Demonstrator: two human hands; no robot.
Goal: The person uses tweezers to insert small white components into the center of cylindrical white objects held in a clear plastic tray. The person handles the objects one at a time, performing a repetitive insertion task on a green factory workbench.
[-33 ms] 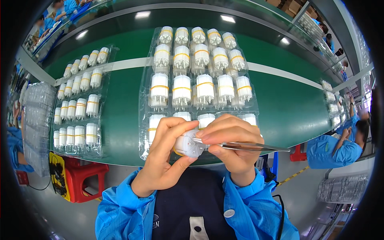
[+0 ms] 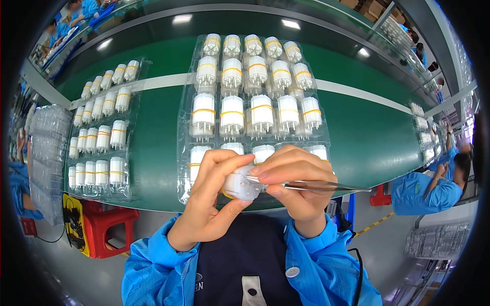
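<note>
My left hand [image 2: 212,196] is closed round a white cylindrical plug part [image 2: 239,184] with a yellow band, thumb below and fingers above, its end face turned to the right. In my right hand [image 2: 298,183] is a pair of metal tweezers [image 2: 326,187], pinched between thumb and fingers. Their tip meets the end face of the white part, and their back end points right. My right fingertips partly hide that face. Just beyond my hands stands a clear plastic tray [image 2: 185,127] with rows of similar banded white parts [image 2: 232,113], pins downward.
The trays rest on a green work surface [image 2: 362,137]. Another filled tray [image 2: 127,153] lies to the left, beside stacked clear trays [image 2: 48,158]. A red stool [image 2: 109,224] is at lower left. At the right, a co-worker in blue [image 2: 426,191] sits by more parts.
The back end of the tweezers has tipped up very slightly in my right hand. Both hands and the white part stay in place.
</note>
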